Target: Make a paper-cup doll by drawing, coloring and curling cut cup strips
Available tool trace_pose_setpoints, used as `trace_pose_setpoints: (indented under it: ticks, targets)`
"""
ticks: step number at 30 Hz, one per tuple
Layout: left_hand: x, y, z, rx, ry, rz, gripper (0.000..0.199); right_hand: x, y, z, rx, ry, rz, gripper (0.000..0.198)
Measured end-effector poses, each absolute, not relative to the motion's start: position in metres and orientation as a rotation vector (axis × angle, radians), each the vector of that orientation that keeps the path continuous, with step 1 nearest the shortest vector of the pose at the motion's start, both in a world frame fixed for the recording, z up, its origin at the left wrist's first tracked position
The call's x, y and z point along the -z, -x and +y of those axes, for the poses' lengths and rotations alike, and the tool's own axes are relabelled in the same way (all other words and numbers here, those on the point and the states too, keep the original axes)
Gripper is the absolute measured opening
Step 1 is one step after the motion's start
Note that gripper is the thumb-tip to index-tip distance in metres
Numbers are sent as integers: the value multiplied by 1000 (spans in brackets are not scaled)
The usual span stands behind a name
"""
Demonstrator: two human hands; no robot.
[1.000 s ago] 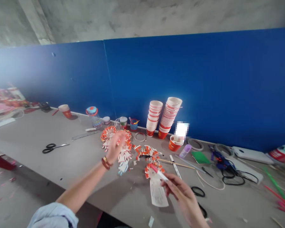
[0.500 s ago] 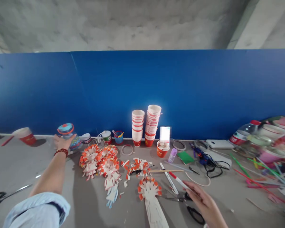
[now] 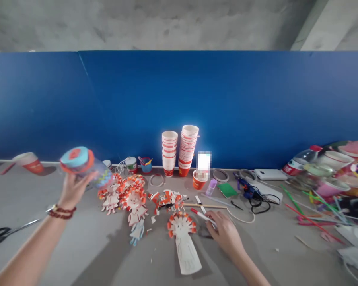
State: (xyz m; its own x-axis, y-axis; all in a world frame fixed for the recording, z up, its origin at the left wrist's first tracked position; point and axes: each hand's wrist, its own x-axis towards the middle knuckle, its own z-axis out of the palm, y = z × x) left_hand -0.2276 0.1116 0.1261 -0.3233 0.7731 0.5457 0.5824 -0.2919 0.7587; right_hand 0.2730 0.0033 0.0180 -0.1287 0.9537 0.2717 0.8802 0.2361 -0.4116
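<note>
My left hand (image 3: 73,190) is wrapped round a clear water bottle (image 3: 91,169) with a blue and orange lid, held tilted above the table. In my right hand (image 3: 223,229) is a white marker with a red cap (image 3: 201,215), its capped end pointing left. Just left of that hand lies a paper lion figure (image 3: 183,242) with an orange fringed mane and a pencilled body. Several coloured lion cutouts (image 3: 135,204) are heaped beyond the bottle. Scissors beneath my right hand are mostly hidden.
Two stacks of paper cups (image 3: 169,155) stand by the blue partition (image 3: 137,95). Orange paper scraps (image 3: 170,200), a glue stick (image 3: 211,186), a green card (image 3: 227,190) and a glue gun (image 3: 247,188) lie mid-table. Large scissors (image 3: 0,236) are at left; cups and straws crowd the right.
My left hand has lifted the bottle off the table and brought it nearer, tipping it. My right hand has moved left and away from me with the marker, over the scissors.
</note>
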Motion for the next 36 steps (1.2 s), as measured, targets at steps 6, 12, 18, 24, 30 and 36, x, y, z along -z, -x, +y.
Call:
trace_pose_setpoints:
  ticks: [6,12,18,24,30,36]
  targets:
    - [-99,125,13,-1229,-1703,1090,46,-44,-254,-6,-85,1465,-1989,26]
    - [-110,35,-26,-799,-2138,840,84,-133,-200,-35,-454,960,-2178,79]
    - [-98,16,-40,-735,-2061,730,75,-143,-183,-53,-393,937,-2203,45]
    - [-104,16,-34,-496,-1797,215,72,-157,-200,-61,-400,440,-2358,53]
    - [-111,21,-17,-437,-2100,390,75,-192,-229,-52,-700,406,-2665,60]
    - [-108,15,-17,-641,-2468,929,77,-178,-227,-26,-630,1207,-2512,66]
